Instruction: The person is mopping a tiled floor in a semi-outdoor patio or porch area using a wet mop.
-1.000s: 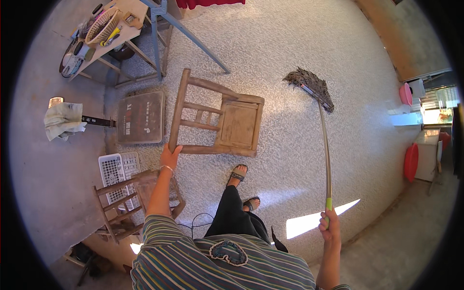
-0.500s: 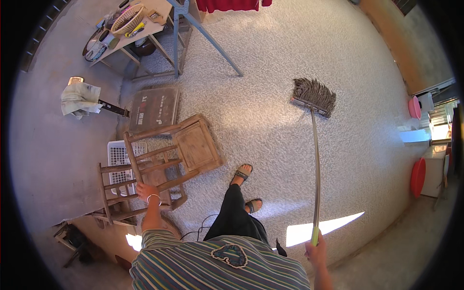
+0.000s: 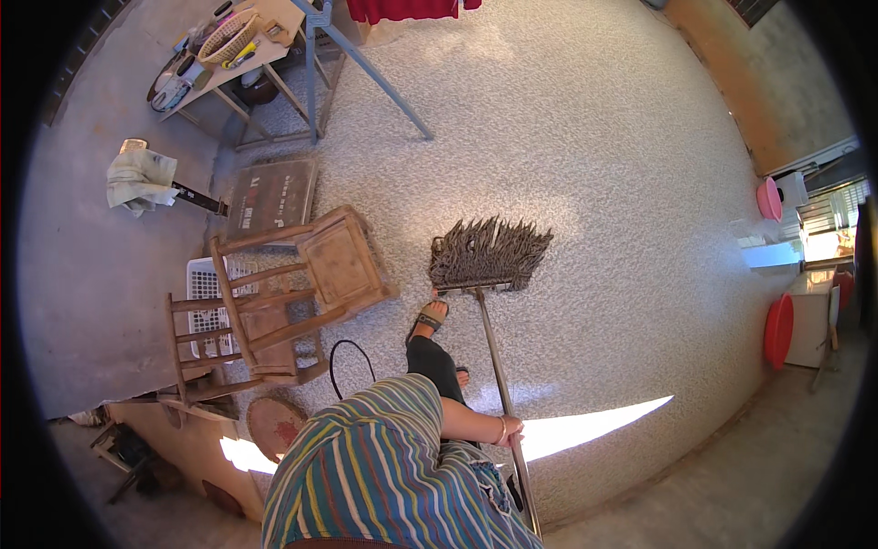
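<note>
My left hand [image 3: 510,431], with a bracelet at the wrist, reaches across my body and is closed round the metal handle of a mop [image 3: 496,359]. The mop's grey-brown string head [image 3: 489,256] lies on the speckled floor just beyond my sandalled foot [image 3: 428,318]. My right hand is not in view; the handle's lower end runs out at the bottom edge. Left of the mop, two wooden chairs [image 3: 349,259] stand close together, and no hand touches them.
A white plastic basket [image 3: 203,302] and a flat dark box [image 3: 273,194] sit by the left wall. A cluttered table [image 3: 265,57] and a blue metal stand [image 3: 377,82] are beyond. A round stool [image 3: 274,426] and black cable [image 3: 352,344] lie near me; a red basin [image 3: 778,331] stands right.
My left hand has let go of the chair and taken hold of the mop handle. The mop head has moved left and nearer my feet. My right hand has gone out of view.
</note>
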Demonstrator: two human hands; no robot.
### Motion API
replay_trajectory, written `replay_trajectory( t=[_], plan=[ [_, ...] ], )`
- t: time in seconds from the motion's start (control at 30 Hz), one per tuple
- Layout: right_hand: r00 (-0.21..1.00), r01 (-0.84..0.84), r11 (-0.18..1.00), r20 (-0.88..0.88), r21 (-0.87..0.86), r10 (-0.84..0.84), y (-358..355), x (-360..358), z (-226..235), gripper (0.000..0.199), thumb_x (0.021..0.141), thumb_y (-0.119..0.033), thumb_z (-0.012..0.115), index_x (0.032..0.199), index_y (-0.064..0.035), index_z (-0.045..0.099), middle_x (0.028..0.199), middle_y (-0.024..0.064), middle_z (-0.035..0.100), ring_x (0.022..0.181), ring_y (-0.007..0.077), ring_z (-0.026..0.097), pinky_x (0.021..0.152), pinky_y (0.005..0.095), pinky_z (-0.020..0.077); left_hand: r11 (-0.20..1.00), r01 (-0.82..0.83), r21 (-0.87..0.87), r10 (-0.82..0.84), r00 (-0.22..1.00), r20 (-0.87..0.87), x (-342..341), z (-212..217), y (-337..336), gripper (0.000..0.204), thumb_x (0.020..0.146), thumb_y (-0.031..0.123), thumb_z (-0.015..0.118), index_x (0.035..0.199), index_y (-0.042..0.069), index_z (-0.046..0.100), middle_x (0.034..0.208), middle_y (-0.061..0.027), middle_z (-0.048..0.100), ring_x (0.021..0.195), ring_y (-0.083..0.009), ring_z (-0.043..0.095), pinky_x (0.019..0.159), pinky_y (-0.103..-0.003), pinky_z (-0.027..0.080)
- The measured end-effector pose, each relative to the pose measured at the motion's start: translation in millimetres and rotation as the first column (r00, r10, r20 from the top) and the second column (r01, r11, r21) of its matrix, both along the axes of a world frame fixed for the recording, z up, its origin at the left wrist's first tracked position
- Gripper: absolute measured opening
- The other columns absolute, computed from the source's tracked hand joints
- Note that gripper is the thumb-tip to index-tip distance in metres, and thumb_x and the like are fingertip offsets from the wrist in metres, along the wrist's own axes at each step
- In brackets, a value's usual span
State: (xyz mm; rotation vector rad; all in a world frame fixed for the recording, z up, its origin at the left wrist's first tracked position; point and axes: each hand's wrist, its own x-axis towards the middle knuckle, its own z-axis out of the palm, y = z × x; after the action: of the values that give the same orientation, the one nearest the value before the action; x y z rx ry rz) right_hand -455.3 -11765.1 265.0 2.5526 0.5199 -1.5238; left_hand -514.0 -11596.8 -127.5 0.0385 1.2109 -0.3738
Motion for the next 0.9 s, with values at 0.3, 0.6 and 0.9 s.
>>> replay_trajectory(
  t=[0.3,0.6,0.9],
  plan=[
    [0.946,-0.323,0.946,-0.006,0.013,0.323,153.9,42.9,-12.2,0.044,0.074,-0.021,0.055,0.112,-0.0005,0.047,0.103,0.0235,0.052,0.1,0.0342,0.047,0.084,0.0404,0.0366,0.871,-0.49,0.036,0.477,0.861,0.176,-2.8,-15.6,184.1,0.009,0.076,0.01,0.05,0.075,0.002,0.045,0.069,-0.0109,0.051,0.067,-0.0245,0.055,0.068,-0.044,0.049],
    [0.914,-0.393,0.849,0.045,0.352,0.404,333.1,57.3,-23.9,0.061,0.062,-0.012,0.064,0.119,-0.0082,0.042,0.079,0.019,0.058,0.074,0.0328,0.058,0.065,0.0376,0.0447,0.906,-0.403,0.126,0.398,0.915,0.069,-11.7,13.8,387.4,0.013,0.08,0.011,0.039,0.083,-0.001,0.043,0.07,-0.0126,0.05,0.069,-0.0276,0.056,0.066,-0.044,0.05],
    [0.987,-0.159,0.984,0.045,0.075,0.156,330.3,94.0,47.3,0.043,0.08,-0.02,0.049,0.118,-0.0041,0.041,0.102,0.0183,0.048,0.092,0.0281,0.044,0.079,0.0371,0.0337,0.975,-0.008,-0.22,0.0,0.999,-0.036,114.0,44.4,412.4,0.011,0.079,0.007,0.042,0.089,0.002,0.04,0.078,-0.0077,0.046,0.074,-0.0256,0.055,0.068,-0.046,0.046]
  ],
)
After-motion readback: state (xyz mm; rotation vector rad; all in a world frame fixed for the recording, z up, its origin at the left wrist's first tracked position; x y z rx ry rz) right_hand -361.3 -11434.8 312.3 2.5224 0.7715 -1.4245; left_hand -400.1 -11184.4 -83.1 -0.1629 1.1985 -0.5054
